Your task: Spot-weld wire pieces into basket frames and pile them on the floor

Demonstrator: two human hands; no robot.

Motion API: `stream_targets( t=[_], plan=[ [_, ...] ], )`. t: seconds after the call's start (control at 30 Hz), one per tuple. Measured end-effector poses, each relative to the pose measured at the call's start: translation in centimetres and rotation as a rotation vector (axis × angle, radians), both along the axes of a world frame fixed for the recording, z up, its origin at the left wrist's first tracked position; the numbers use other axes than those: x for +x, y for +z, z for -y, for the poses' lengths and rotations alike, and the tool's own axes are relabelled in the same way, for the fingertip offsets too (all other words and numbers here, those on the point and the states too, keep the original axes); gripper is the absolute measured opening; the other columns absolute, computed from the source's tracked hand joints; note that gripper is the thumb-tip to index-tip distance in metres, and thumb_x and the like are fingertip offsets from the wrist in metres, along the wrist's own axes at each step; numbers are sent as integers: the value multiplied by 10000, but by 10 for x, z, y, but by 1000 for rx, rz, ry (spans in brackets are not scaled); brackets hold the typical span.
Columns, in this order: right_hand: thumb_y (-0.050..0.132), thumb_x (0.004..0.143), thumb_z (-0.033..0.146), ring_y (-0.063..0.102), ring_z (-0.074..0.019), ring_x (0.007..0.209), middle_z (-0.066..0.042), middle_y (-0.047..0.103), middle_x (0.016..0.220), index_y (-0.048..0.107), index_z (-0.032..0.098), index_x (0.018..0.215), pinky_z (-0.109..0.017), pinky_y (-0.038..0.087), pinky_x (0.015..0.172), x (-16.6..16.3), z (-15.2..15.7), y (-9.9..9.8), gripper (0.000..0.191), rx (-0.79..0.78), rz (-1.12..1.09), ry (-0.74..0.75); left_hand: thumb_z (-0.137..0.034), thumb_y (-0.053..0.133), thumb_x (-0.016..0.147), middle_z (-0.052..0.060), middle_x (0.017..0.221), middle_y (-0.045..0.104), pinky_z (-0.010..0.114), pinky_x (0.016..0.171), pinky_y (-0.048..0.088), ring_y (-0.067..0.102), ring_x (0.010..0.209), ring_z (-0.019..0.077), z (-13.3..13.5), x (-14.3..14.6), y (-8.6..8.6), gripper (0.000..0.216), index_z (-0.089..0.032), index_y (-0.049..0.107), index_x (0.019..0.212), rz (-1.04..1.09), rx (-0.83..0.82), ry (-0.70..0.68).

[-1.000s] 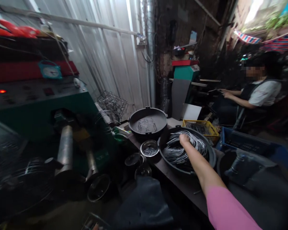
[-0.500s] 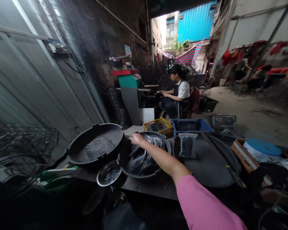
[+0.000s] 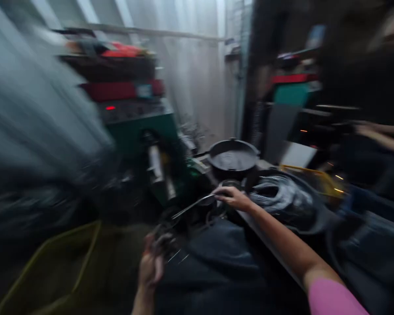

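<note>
**A:** ok what's in the hands here, it's blurry as heck

**B:** The right hand (image 3: 233, 199) is pinched on a few thin wires (image 3: 194, 205), out in front of the body. They stick out to the left and slope down toward the left hand (image 3: 150, 267).

**A:** and that one?

**B:** Lower and closer to the camera, closed around a metal piece (image 3: 164, 241). Too smeared to say what it is. The hands are well apart, and I can't tell if the wire tips touch that piece.

**A:** what's around them?

**B:** Dark sheet (image 3: 221, 249) below the wires. The right forearm passes just in front of a basin (image 3: 320, 223) with a big silvery coil (image 3: 282, 194) in it, on the bench (image 3: 271, 246). Behind that, to the left, there's a round dark pan (image 3: 233, 159).

**A:** and on the left side?

**B:** Green machine (image 3: 128, 131) with a red light (image 3: 110, 107) lit, plus a yellow crate (image 3: 85, 258) down in the corner.

**A:** anyone else?

**B:** Yeah, a co-worker (image 3: 385, 136) over on the right, forearms held out in front. Couple of orange streaks (image 3: 339, 177) near there too, can't tell what they are.
</note>
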State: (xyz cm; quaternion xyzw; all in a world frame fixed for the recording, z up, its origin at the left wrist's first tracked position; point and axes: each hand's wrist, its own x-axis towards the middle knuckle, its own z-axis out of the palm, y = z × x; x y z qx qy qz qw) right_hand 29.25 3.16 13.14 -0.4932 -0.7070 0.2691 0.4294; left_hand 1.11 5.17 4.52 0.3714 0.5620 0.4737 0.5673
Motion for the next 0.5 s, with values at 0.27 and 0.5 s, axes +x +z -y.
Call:
stream_targets(
  t=[0.27, 0.5],
  plan=[
    [552, 697, 554, 560, -217, 892, -67, 632, 928, 645, 175, 916, -324, 423, 807, -49, -42, -77, 448, -311, -153, 73, -596, 400, 761, 64, 764, 639, 291, 587, 487, 618, 646, 171, -12, -15, 2, 611, -174, 427, 1202, 593, 57, -101],
    [562, 675, 575, 564, -221, 866, -61, 631, 863, 658, 188, 861, -340, 421, 823, -55, -50, -102, 440, -315, -168, 93, -511, 533, 731, 41, 714, 626, 272, 527, 488, 605, 579, 155, -15, -16, -1, 604, -161, 410, 1207, 580, 66, -88]
  ],
)
